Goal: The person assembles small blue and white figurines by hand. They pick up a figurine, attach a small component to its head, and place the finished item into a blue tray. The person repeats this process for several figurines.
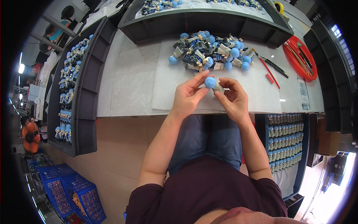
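A small figurine (pixel 212 84) with a round blue head and a pale body sits between both hands above the white table sheet (pixel 149 74). My left hand (pixel 188 95) pinches the blue head with thumb and forefinger. My right hand (pixel 233 98) grips the pale body from the right. Just beyond the hands lies a pile of like figurines (pixel 210 52), blue heads and pale and dark bodies jumbled together.
A dark tray (pixel 80 100) at the left holds rows of figurines. Another dark tray (pixel 209 16) stands at the back. A red round tray (pixel 300 56) with tools sits at right, a red brush (pixel 266 67) beside the pile. A tray of standing figurines (pixel 285 140) is lower right. Blue crates (pixel 71 190) rest on the floor.
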`<state>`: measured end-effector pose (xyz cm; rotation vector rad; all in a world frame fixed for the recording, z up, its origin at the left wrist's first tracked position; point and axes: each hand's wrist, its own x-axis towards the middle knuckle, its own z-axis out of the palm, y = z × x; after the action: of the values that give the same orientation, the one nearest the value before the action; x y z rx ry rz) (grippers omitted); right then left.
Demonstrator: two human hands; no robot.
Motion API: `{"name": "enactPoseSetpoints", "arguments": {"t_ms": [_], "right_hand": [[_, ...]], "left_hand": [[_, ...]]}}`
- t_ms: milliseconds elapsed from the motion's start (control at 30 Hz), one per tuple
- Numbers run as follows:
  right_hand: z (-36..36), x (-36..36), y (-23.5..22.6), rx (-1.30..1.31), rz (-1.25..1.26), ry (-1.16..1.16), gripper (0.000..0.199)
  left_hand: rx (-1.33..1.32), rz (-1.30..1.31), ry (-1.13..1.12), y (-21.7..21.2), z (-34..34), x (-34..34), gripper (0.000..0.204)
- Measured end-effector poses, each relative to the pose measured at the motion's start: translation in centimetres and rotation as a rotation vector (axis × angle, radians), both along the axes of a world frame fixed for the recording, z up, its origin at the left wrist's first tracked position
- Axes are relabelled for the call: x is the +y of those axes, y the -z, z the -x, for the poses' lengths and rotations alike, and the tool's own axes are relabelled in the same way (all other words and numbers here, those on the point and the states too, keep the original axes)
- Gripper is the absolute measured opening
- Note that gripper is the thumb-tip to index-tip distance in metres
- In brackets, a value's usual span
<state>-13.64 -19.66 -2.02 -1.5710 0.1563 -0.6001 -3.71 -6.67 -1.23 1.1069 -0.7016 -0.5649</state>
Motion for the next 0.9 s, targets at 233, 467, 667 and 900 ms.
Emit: {"name": "enactPoseSetpoints", "arguments": {"t_ms": [233, 467, 667, 900], "right_hand": [[1.1, -0.4, -1.4, 0.016, 0.156, 0.029, 0.041], [17.5, -7.5, -2.2, 0.114, 0.109, 0.554, 0.030], [36.8, -9.1, 0.9, 0.803, 0.259, 0.975, 0.031], [46.5, -3.7, 8.6, 1.417, 0.222, 0.798, 0.030]], "left_hand": [[-0.109, -0.074, -0.002, -0.3, 0.2, 0.2, 0.044], [-0.271, -0.248, -0.128, 0.9, 0.8, -1.2, 0.031], [-0.395, -0.366, -0.178, 0.8, 0.8, -0.8, 0.025], [-0.380, -0.368, -0.165, 0.7, 0.6, -1.0, 0.024]]}}
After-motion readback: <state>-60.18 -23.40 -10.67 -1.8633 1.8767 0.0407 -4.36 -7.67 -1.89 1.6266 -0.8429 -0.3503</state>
